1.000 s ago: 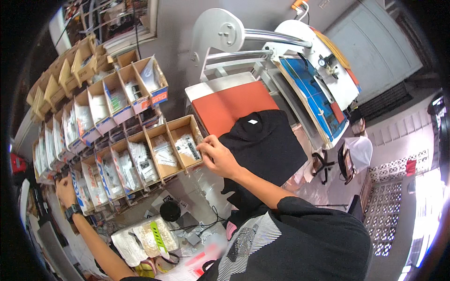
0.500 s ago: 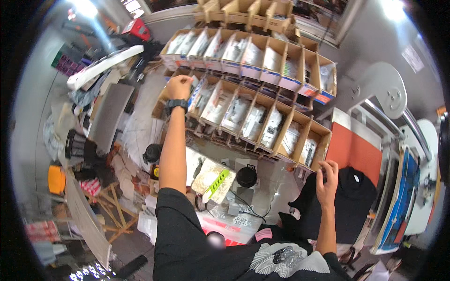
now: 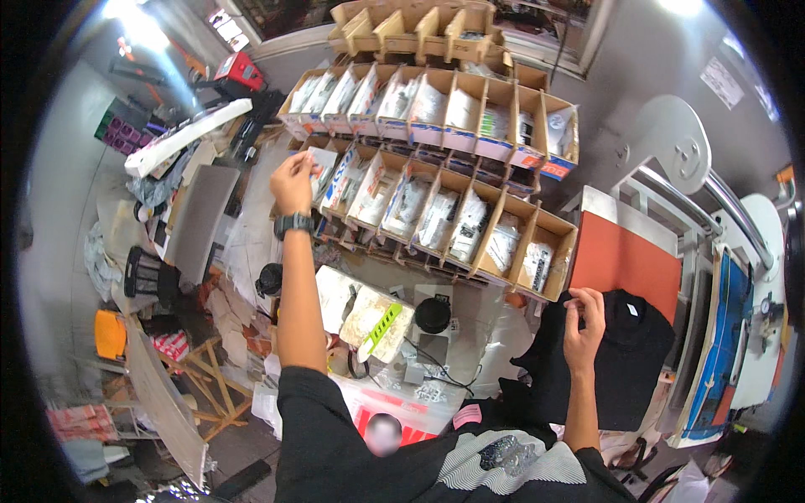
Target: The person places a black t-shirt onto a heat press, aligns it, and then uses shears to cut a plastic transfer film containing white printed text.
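Note:
My left hand (image 3: 293,182), a dark watch on its wrist, is at the left end of the lower row of cardboard bins (image 3: 501,272). Its fingers are pinched at the edge of a whitish, partly see-through packet (image 3: 322,166); the grip itself is partly hidden. Similar flat packets fill the bins beside it. On the right, my right hand (image 3: 584,329) hovers, fingers loosely bent and apart, with nothing seen in it. Below that hand lies a folded black T-shirt (image 3: 633,369), close to the right end of the bin row.
Another row of filled bins (image 3: 423,132) stands behind, with bare cardboard boxes (image 3: 402,33) higher up. A heat press (image 3: 671,151) with an orange-red pad (image 3: 625,260) is at right. A pale box with a green label (image 3: 381,331) and a black round container (image 3: 433,314) sit on the table.
My left hand has drawn back toward me and slightly left from the bin, the whitish packet shifting with it. The right hand stays nearly in place. The whole view has shifted a little.

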Tool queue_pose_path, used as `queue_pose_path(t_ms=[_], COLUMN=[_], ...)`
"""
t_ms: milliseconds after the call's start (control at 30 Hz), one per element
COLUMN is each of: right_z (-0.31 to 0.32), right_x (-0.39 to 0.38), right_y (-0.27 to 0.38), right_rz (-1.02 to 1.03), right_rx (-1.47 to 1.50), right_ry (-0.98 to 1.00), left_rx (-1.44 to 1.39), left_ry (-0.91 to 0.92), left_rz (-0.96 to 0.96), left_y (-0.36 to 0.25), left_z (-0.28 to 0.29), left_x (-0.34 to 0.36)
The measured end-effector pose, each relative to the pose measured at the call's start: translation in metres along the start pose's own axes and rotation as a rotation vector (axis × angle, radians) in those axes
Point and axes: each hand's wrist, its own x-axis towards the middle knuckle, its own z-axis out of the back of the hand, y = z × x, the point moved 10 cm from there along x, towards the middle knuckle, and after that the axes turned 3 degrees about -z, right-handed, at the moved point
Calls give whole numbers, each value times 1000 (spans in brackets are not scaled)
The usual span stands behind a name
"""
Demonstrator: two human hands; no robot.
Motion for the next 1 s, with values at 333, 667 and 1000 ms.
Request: queue_pose_path(t_ms=[333,667,1000], right_z=[2,158,232], right_x=[-67,-139,-130], right_y=[0,-162,-255], right_rz=[-183,-653,-595], right_rx=[153,630,292], right_ry=[1033,383,300], left_rx=[-231,-276,425], left_ry=[1559,1368,745], left_rz=[208,393,-570], left_y=[-189,-223,-249], left_z=[-223,-330,-444], left_x=[-426,-567,-554])
